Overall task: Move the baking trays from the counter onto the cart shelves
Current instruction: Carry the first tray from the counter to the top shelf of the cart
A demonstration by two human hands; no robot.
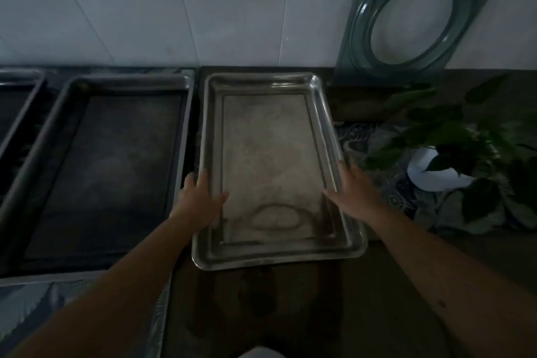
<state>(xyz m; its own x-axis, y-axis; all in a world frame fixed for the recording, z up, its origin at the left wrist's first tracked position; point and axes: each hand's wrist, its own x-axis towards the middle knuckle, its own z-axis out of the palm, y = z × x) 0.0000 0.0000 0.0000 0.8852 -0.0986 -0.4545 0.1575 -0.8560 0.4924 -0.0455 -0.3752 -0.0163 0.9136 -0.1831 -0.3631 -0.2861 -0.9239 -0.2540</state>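
Gripping the long sides of the silver baking tray (273,154) near the counter's (363,299) front edge, the left hand (200,200) and right hand (354,189) curl fingers over its rim, likely to lift it level.

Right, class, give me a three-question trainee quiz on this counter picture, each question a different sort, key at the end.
1. True or false: both hands grip the silver tray by its long sides.
2. What stands right of that tray: A a potted plant, B a kettle, C a stack of bowls?
3. Fill in: the dark tray lies to the silver tray's ____.

Key: 1 true, left hand, right hand; 2 A; 3 left.
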